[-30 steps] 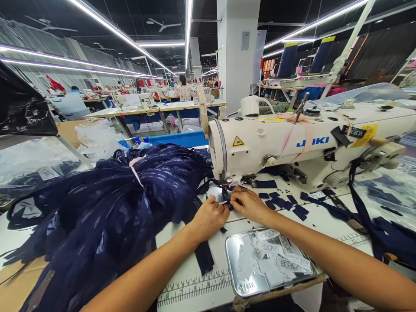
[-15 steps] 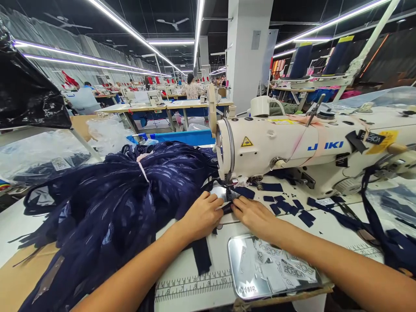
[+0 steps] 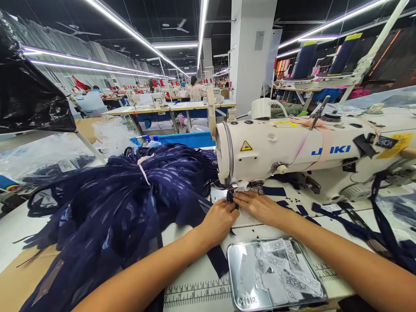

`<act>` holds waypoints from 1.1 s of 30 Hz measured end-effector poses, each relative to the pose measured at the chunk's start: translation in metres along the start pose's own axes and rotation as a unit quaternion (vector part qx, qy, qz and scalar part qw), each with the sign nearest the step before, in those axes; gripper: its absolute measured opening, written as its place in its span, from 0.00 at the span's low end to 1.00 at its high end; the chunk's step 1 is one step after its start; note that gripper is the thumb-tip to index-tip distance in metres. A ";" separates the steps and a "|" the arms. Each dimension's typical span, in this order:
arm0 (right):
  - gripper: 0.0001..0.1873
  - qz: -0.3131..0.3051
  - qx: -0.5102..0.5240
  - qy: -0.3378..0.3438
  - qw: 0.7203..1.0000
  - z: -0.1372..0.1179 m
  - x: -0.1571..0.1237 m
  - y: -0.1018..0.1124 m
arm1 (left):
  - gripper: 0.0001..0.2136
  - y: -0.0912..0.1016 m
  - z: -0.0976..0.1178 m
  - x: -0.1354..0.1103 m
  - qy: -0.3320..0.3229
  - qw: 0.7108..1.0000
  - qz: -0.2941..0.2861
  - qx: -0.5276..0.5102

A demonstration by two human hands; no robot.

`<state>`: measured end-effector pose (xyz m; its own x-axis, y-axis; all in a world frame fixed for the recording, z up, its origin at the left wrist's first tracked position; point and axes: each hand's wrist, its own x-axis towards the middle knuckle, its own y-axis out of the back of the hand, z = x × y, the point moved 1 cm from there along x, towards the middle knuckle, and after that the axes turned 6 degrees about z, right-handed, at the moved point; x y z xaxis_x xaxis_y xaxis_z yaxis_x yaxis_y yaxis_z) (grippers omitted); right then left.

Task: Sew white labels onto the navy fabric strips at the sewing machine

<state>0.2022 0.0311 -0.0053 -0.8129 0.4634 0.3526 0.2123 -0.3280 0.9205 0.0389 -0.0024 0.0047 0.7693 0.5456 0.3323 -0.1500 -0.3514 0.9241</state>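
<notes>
At the white sewing machine (image 3: 282,143), both hands are close to the presser foot (image 3: 230,195). My left hand (image 3: 220,223) is closed, fingers curled on a navy fabric strip (image 3: 218,261) whose tail hangs toward me below the wrist. From the other side my right hand (image 3: 260,209) presses its fingertips together on the dark fabric beside the foot; the exact grip is partly hidden. Left of the machine lies a big bundle of navy strips (image 3: 136,203), bound with a pale tie (image 3: 143,171).
A metal tin lid (image 3: 238,284) holding white printed labels (image 3: 276,271) sits at the front. Small navy offcuts (image 3: 302,211) lie right of the needle area. A black plastic bag (image 3: 32,91) hangs at left. Behind stand other sewing tables (image 3: 175,105) and people.
My left hand has moved right and slightly forward, closer to the right hand at the presser foot. The strip's tail has shifted right with it. My right hand's fingers have moved slightly forward.
</notes>
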 end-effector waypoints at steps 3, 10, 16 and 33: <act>0.20 0.003 -0.003 0.003 1.000 0.001 0.000 -0.001 | 0.06 -0.002 0.001 0.000 0.016 1.000 0.011 -0.005; 0.23 -0.004 -0.018 -0.008 1.000 0.003 -0.001 -0.005 | 0.06 -0.007 0.003 0.002 0.034 0.999 0.021 0.003; 0.24 -0.012 -0.025 -0.030 0.999 0.004 -0.001 -0.007 | 0.06 -0.008 0.004 0.007 0.050 0.998 0.029 0.027; 0.20 0.011 0.013 -0.035 0.999 0.008 0.006 0.004 | 0.07 -0.006 -0.003 0.001 0.051 0.996 0.066 0.039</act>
<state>0.2026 0.0390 0.0023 -0.7683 0.5127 0.3833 0.2453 -0.3173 0.9161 0.0386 0.0025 0.0002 0.6782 0.5637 0.4716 -0.1946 -0.4810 0.8548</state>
